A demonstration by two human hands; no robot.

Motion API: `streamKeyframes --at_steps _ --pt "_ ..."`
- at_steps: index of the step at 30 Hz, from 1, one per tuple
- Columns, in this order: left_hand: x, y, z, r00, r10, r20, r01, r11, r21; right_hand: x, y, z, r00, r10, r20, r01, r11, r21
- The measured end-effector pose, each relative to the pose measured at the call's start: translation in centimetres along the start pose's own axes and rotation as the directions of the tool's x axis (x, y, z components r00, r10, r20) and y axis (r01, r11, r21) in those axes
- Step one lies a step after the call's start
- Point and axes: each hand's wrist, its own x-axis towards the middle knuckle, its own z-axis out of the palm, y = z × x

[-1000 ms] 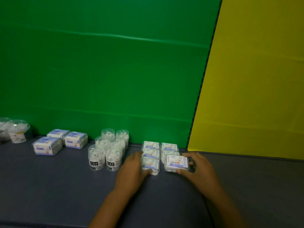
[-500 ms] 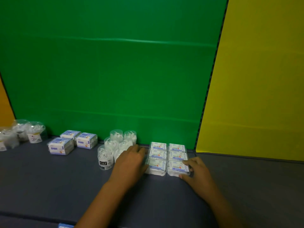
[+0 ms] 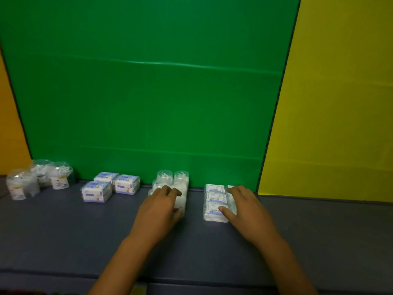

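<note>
Left hand (image 3: 161, 202) curled round the front clear jars (image 3: 172, 177), right hand (image 3: 242, 205) relaxed, lying flat on flat boxes (image 3: 214, 188)

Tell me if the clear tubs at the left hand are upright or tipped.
Upright: the clear tubs stand on their bases, tops up, by the green wall; the left hand covers the front ones.

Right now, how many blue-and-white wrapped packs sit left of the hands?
3: front pack, rear-left pack, rear-right pack, grouped by the green backdrop; more may hide behind them.
</note>
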Motion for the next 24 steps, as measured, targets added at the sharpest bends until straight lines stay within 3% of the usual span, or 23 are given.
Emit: streamKeyframes --at_steps 6,13,24 --pt "-5.3 -7.1 -4.4 0.998 -0.061 -0.003 0.061 0.998 0.014 -0.6 -9.5 0.8 0.994 -0.068 0.087 0.073 0.995 -0.061" --pt "-12.7 -17.8 -10.6 0.978 -0.207 0.015 0.206 0.976 0.075 -1.1 -22.9 2.9 0.97 -0.2 0.14 0.196 0.98 0.039" --pt "-26.0 -30.7 -19.2 0.91 -0.404 -0.095 0.414 0.899 0.14 -2.0 -42.1 7.7 0.892 -0.419 0.17 0.382 0.899 0.213"
